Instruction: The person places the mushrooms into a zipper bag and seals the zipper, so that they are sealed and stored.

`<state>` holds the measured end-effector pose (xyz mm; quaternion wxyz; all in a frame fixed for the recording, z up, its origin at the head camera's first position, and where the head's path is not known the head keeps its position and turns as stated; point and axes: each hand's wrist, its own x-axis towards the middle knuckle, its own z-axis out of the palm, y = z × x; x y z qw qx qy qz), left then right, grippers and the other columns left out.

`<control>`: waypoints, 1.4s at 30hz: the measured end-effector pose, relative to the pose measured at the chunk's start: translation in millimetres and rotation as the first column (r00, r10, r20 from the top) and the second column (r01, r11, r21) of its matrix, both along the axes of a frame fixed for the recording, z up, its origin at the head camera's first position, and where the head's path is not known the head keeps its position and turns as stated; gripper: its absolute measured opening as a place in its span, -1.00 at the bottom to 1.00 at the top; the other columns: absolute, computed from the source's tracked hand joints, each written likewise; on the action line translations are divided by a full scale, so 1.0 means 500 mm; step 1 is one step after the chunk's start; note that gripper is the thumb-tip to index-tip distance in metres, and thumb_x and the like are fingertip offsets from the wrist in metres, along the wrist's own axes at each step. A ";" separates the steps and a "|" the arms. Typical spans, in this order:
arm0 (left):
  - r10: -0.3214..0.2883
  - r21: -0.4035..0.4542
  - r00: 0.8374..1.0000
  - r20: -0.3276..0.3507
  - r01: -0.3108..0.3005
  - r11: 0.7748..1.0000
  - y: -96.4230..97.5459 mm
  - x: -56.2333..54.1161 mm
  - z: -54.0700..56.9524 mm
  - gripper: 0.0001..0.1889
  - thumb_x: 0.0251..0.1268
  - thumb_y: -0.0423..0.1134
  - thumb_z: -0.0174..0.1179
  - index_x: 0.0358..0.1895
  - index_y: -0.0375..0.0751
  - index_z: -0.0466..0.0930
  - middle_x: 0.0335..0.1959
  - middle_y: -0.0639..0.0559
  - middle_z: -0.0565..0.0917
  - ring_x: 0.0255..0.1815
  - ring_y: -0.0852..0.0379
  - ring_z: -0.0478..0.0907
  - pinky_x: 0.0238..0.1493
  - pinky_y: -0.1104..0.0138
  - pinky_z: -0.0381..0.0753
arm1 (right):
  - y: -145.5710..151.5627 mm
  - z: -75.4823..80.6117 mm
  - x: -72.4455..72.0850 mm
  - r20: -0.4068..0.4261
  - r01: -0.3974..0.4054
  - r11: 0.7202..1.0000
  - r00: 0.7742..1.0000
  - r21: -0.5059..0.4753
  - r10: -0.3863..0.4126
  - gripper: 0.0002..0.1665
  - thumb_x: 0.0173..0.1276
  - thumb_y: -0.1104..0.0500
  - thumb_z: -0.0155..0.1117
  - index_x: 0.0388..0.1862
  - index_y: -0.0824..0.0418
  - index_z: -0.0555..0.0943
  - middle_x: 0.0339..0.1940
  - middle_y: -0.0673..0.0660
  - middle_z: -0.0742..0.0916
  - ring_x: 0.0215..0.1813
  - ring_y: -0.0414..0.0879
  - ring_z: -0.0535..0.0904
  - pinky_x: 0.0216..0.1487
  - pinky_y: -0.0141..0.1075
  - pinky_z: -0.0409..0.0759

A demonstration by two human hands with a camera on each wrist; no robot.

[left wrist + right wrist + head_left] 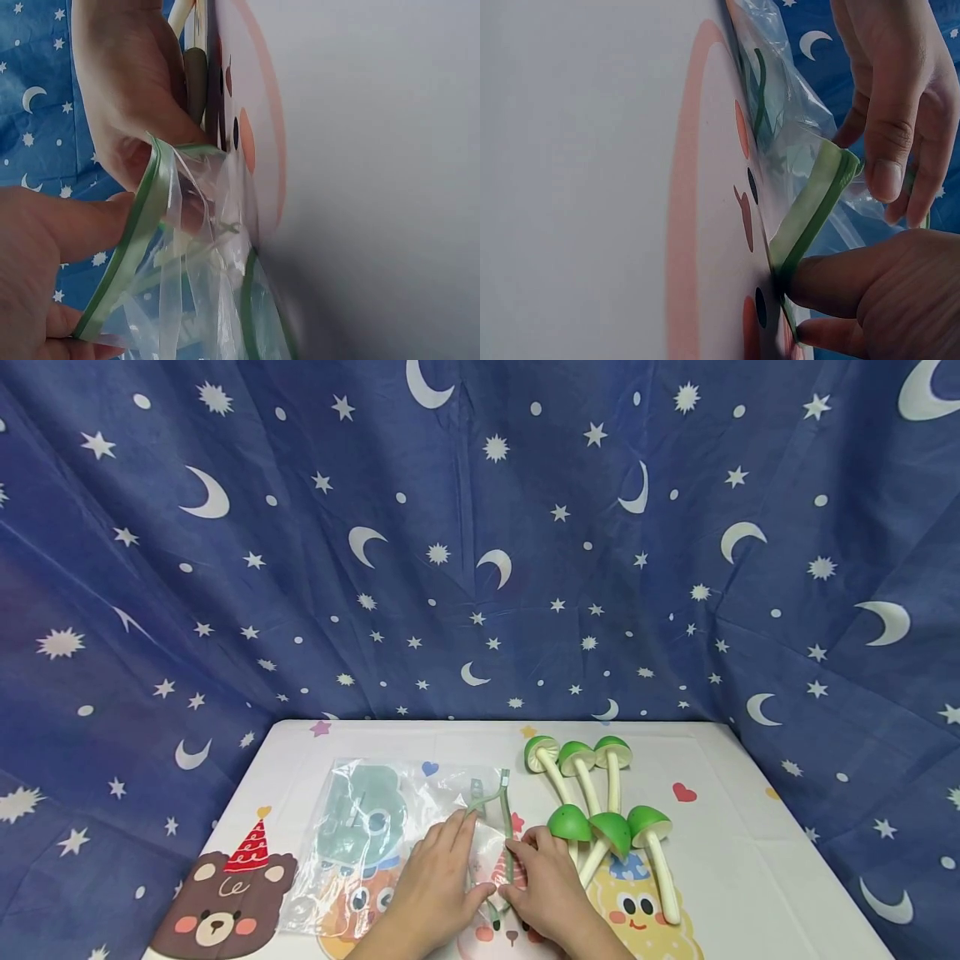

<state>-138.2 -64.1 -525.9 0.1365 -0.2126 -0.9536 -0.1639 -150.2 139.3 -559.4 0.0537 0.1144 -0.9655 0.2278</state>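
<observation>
A clear plastic zip bag (431, 785) with green zip strips lies flat on the printed table, its mouth toward the right and spread apart. At the near part of that mouth, my left hand (442, 877) holds one green-edged side between thumb and fingers. Opposite it, my right hand (543, 877) pinches the other green edge, thumb and finger plain in the right wrist view, where the green strip (817, 214) stands up from the tabletop. Inside the bag in the left wrist view only folds of clear film (195, 277) show.
Several mushrooms with green caps and pale stems lie in two rows right of the bag, one mushroom (649, 827) at the right end. The white tablecloth (757, 860) has cartoon prints, including a bear (217, 902). Behind hangs a blue curtain (480, 527) with moons and stars.
</observation>
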 end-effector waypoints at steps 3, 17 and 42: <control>-0.001 -0.028 1.000 -0.025 0.001 1.000 0.008 0.002 -0.001 0.06 0.11 0.27 0.55 0.60 -0.22 0.35 0.50 -0.16 0.53 0.38 -0.09 0.57 0.18 0.01 0.74 | 0.001 -0.002 -0.001 -0.010 -0.002 1.000 1.000 0.001 0.002 -0.25 0.02 -0.08 0.75 0.22 0.12 0.78 0.06 0.02 0.62 0.08 -0.04 0.47 0.13 -0.03 0.60; 0.007 -0.022 0.998 -0.061 -0.009 1.000 0.018 -0.002 -0.008 0.13 0.05 0.38 0.52 0.61 -0.19 0.34 0.44 -0.08 0.54 0.36 -0.05 0.53 0.16 0.09 0.69 | 0.002 -0.002 0.000 0.013 -0.011 1.000 1.000 0.015 0.011 -0.14 0.07 -0.30 0.70 0.26 0.11 0.76 0.08 0.02 0.61 0.09 -0.05 0.46 0.12 -0.04 0.58; 0.004 0.003 1.000 0.026 -0.004 1.000 0.015 -0.021 -0.023 -0.01 0.22 0.20 0.48 0.63 -0.20 0.33 0.45 -0.12 0.54 0.27 -0.05 0.56 0.04 0.09 0.66 | -0.001 0.008 0.006 -0.040 -0.039 0.998 0.998 0.056 0.042 -0.26 0.12 -0.07 0.72 0.25 0.20 0.75 0.09 0.11 0.65 0.12 0.01 0.51 0.18 0.02 0.63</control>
